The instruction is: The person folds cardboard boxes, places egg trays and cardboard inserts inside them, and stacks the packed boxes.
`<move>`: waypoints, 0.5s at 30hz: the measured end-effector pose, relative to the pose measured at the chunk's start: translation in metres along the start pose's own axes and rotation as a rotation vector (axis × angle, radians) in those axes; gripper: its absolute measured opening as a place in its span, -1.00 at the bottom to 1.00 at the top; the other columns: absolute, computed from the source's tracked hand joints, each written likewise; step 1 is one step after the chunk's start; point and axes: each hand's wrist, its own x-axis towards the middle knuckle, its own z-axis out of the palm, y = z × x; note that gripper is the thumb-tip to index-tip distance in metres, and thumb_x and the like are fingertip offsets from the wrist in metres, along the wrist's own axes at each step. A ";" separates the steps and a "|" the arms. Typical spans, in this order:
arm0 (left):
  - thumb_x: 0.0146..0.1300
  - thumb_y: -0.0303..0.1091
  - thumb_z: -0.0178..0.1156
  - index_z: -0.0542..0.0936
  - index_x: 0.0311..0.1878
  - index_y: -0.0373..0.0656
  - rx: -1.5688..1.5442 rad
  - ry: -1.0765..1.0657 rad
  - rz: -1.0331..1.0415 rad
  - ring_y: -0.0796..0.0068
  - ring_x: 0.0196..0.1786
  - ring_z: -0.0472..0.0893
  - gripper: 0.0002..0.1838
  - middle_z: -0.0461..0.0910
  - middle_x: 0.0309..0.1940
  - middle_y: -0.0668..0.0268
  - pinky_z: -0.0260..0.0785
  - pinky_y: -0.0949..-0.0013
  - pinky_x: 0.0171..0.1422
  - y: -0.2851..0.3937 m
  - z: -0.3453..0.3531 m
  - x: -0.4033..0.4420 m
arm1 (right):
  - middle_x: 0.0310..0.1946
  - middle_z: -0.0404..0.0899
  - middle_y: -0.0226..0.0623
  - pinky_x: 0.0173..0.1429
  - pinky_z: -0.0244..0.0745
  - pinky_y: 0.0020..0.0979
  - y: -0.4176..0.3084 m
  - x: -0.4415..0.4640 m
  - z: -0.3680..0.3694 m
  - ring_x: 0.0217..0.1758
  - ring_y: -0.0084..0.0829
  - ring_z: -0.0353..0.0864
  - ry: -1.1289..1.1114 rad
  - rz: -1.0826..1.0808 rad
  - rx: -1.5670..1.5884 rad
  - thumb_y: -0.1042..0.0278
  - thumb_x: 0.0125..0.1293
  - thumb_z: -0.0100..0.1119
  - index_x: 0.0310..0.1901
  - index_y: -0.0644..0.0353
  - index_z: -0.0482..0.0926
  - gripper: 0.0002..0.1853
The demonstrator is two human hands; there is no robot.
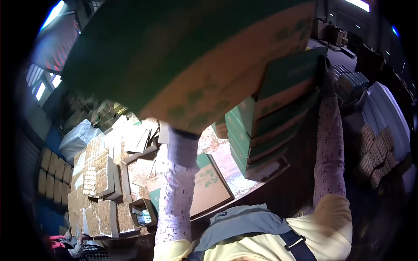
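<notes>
A large green and brown cardboard box with printed leaves fills the upper view, close to the camera. My left forearm, in a pale patterned sleeve, reaches up to its lower edge. The fingers of my left hand are hidden by the box, which appears to rest on that hand. My right hand, dark and partly in shadow, closes on the right edge of a green box. That box tops a leaning stack of similar green boxes. A flat brown and green carton lies in front of me.
On the left stand egg trays and blocks with a brown crumbly surface. An open small box sits at the table's near edge. Stacked trays are at right. Another person's arm shows at lower left.
</notes>
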 end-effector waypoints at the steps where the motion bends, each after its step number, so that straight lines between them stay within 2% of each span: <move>1: 0.35 0.29 -0.04 0.37 0.31 -0.13 0.050 0.008 0.032 0.02 0.05 0.55 -0.28 0.56 0.05 0.18 0.48 0.11 0.14 -0.006 0.011 0.023 | 0.02 0.58 -0.34 0.12 0.40 -0.51 0.002 0.000 0.002 0.04 -0.51 0.53 -0.011 0.000 -0.005 0.11 0.43 0.09 0.18 0.25 0.49 -0.56; 2: 0.35 0.30 -0.05 0.37 0.31 -0.13 0.142 0.045 0.079 0.01 0.05 0.55 -0.28 0.57 0.05 0.17 0.48 0.11 0.14 -0.012 0.019 0.046 | 0.00 0.58 -0.35 0.09 0.40 -0.53 0.004 -0.002 0.002 0.02 -0.53 0.53 -0.003 -0.005 0.076 0.09 0.41 0.12 0.18 0.26 0.49 -0.54; 4: 0.37 0.37 -0.23 0.14 0.47 -0.10 0.505 0.244 0.207 0.06 0.31 0.35 -0.16 0.41 0.26 0.15 0.25 0.12 0.36 -0.026 0.034 0.093 | -0.02 0.57 -0.34 0.09 0.40 -0.50 -0.015 -0.015 0.015 0.04 -0.53 0.51 0.024 -0.051 0.150 0.03 0.39 0.13 0.20 0.23 0.47 -0.50; 6: 0.43 0.30 -0.31 0.12 0.47 -0.19 1.706 0.550 0.768 0.00 0.36 0.27 -0.19 0.29 0.36 0.05 0.17 0.11 0.41 -0.025 0.039 0.105 | -0.02 0.57 -0.34 0.09 0.40 -0.47 -0.014 -0.020 0.016 0.05 -0.52 0.50 0.032 -0.048 0.148 0.01 0.39 0.12 0.20 0.21 0.47 -0.49; 8: 0.51 0.13 -0.29 0.02 0.49 -0.30 0.983 0.063 0.757 0.05 0.49 0.09 -0.25 0.07 0.47 -0.02 -0.04 0.22 0.53 -0.065 0.020 0.150 | -0.02 0.56 -0.34 0.09 0.39 -0.44 -0.013 -0.024 0.015 0.05 -0.51 0.50 0.042 -0.055 0.142 -0.02 0.38 0.11 0.20 0.20 0.47 -0.49; 11: 0.47 0.17 -0.22 -0.02 0.51 -0.29 0.707 0.202 0.526 0.19 0.52 0.06 -0.20 -0.01 0.52 0.05 -0.13 0.30 0.56 -0.091 0.028 0.152 | -0.02 0.56 -0.34 0.10 0.39 -0.39 -0.004 -0.025 0.014 0.07 -0.49 0.48 0.049 -0.055 0.114 -0.05 0.38 0.10 0.20 0.17 0.47 -0.48; 13: 0.45 0.16 -0.14 -0.03 0.52 -0.27 0.727 0.167 0.469 0.20 0.51 0.08 -0.18 -0.04 0.52 0.06 -0.06 0.29 0.53 -0.086 0.027 0.154 | -0.02 0.56 -0.33 0.10 0.38 -0.37 0.004 -0.024 0.018 0.08 -0.48 0.48 0.073 -0.070 0.069 -0.07 0.37 0.10 0.20 0.16 0.47 -0.47; 15: 0.43 0.32 -0.24 -0.06 0.55 -0.01 0.953 0.151 0.307 0.41 0.23 0.42 -0.18 0.16 0.45 0.32 0.31 0.38 0.24 -0.088 -0.001 0.125 | -0.02 0.56 -0.33 0.11 0.38 -0.34 0.000 -0.039 0.027 0.09 -0.47 0.47 0.153 -0.110 -0.037 -0.09 0.37 0.09 0.20 0.14 0.48 -0.46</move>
